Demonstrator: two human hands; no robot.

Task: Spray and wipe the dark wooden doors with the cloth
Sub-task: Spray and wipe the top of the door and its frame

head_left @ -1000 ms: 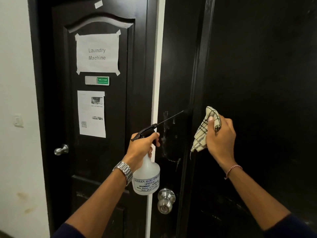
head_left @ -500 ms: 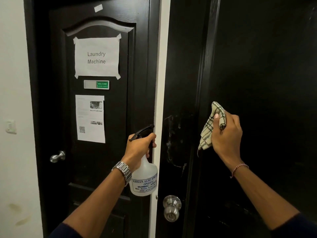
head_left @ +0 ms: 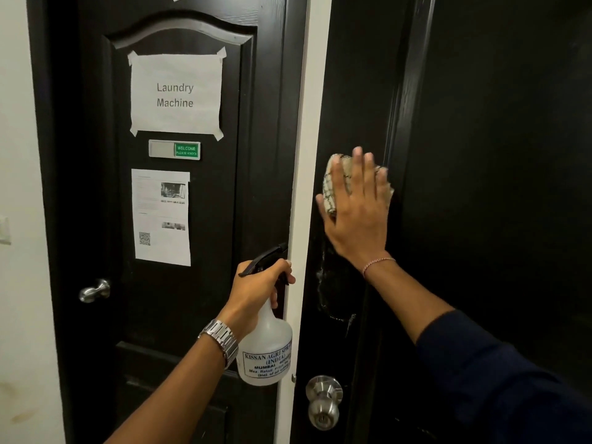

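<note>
Two dark wooden doors stand side by side. My right hand (head_left: 355, 209) lies flat with straight fingers and presses a checked cream cloth (head_left: 330, 193) against the left edge of the right door (head_left: 496, 187). Wet spray streaks (head_left: 322, 280) run down that door edge below the hand. My left hand (head_left: 256, 293) grips the neck of a translucent spray bottle (head_left: 267, 354) with a black trigger head, held in front of the white strip between the doors. The left door (head_left: 96, 187) is a little further left of the bottle.
The left door carries a taped "Laundry Machine" sheet (head_left: 176, 94), a green welcome sign (head_left: 174, 149), a printed notice (head_left: 161, 217) and a metal lever handle (head_left: 95, 290). A round steel knob (head_left: 323, 402) sits low on the right door. White wall (head_left: 16, 219) at far left.
My right hand has opened flat and moved up and left, pressing the cloth onto the right door's edge. The spray bottle has stayed near the white strip, and I have come closer.
</note>
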